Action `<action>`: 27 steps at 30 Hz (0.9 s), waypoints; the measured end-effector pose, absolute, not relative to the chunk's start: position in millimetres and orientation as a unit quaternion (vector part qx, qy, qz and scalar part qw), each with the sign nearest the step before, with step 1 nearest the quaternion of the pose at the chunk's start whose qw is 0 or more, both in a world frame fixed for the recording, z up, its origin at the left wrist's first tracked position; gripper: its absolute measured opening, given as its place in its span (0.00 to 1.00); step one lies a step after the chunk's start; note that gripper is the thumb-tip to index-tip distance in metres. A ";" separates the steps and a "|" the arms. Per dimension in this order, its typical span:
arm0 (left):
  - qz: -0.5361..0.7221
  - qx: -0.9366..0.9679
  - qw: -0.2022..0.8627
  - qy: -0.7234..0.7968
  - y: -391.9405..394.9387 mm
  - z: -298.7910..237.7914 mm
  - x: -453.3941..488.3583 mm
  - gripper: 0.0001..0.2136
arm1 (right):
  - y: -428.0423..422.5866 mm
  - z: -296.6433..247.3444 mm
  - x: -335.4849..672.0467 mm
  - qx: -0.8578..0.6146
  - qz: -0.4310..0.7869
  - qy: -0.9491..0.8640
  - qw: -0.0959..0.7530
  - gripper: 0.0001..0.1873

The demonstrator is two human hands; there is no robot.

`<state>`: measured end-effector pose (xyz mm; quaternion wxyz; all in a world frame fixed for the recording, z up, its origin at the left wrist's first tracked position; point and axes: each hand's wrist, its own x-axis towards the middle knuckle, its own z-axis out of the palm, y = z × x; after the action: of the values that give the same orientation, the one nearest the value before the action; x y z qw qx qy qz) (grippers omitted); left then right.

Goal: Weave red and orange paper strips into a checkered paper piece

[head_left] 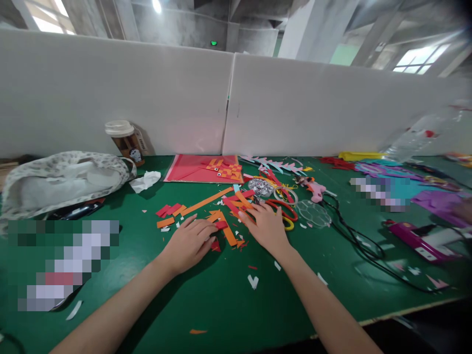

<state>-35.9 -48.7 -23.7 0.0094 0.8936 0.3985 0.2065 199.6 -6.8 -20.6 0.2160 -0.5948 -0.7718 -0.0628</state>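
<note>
At centre of frame, left hand (190, 243): palm down, fingers laid close together, tips resting on a small red piece (221, 225); nothing pinched.
Right hand (265, 226): palm down, fingers slightly fanned, tips pressing the crossed paper strips (230, 235); no grip on anything.
Paper strips: red and orange, flat on the green desk (221, 305), between the two hands and just above them, some overlapping, offcuts scattered round.
Step in hand: appears to be laying and lining up strips, judged from both palms lying flat.
Next move calls for: probably a fingertip pinch at a free strip end, with the other hand pressing the rest; light paper slides easily.
Right of frame: scissors (285, 211) just beside the right hand, glue gun (313, 189) and black cord (354, 241) beyond; crowded side.
Lower left of frame: bare desk beside the forearms, open room; cloth bag (62, 179) and cup (125, 140) well apart.
Upper frame: white partition (147, 98) closes the far edge.
</note>
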 end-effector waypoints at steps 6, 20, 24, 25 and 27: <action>0.219 0.891 0.006 0.399 -48.1 -23.9 -36.1 0.12 | -5.9 -21.0 199.6 -0.595 -0.061 -0.759 0.257 0.22; 0.394 0.761 0.201 0.475 -47.9 -27.0 -26.8 0.14 | -33.6 -5.7 149.7 -0.267 -0.003 -0.918 0.293 0.26; 0.437 0.704 0.264 0.493 -44.6 -28.1 -28.0 0.13 | -26.8 -14.8 153.4 -0.245 -0.028 -0.907 0.342 0.20; 0.446 0.689 0.276 0.500 -43.8 -27.6 -28.5 0.14 | -25.4 -16.5 155.6 -0.235 -0.036 -0.904 0.355 0.20; 0.452 0.669 0.294 0.511 -42.6 -26.2 -29.3 0.14 | -24.4 -18.6 160.0 -0.224 -0.044 -0.898 0.376 0.19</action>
<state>-29.3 -42.6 -26.2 0.2939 0.6692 0.5113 0.4520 160.0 -24.4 -18.6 0.3759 -0.2240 -0.8981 -0.0440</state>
